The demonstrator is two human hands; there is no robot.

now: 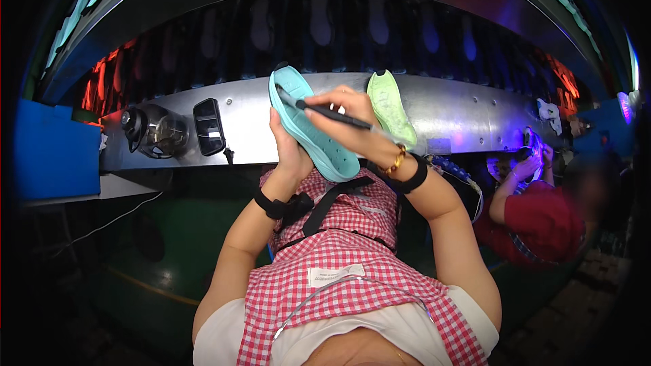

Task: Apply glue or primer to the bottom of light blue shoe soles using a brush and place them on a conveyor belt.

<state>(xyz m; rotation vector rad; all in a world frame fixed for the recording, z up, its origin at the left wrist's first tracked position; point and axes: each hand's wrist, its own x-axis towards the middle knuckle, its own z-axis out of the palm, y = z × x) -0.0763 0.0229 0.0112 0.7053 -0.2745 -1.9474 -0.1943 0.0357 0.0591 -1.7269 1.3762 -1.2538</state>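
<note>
My left hand (291, 149) is closed around the side of a turquoise shoe sole (333, 160), which is tilted over the near edge of the metal ledge with its hollow inner face showing. A slim brush (339, 118) with a black handle is gripped in my right hand (354, 103). Its tip reaches into the upper part of the turquoise sole. Just beyond my right hand, a pale green shoe sole (388, 103) lies on the ledge, partly hidden by that hand and wrist.
The metal ledge (247, 122) carries a clear jug (166, 134) with a dark lid and a black tray (209, 127) at left. Behind it runs a dark rack (291, 34) of sole-shaped pieces. A co-worker in a red top (542, 220) handles something under violet light at right.
</note>
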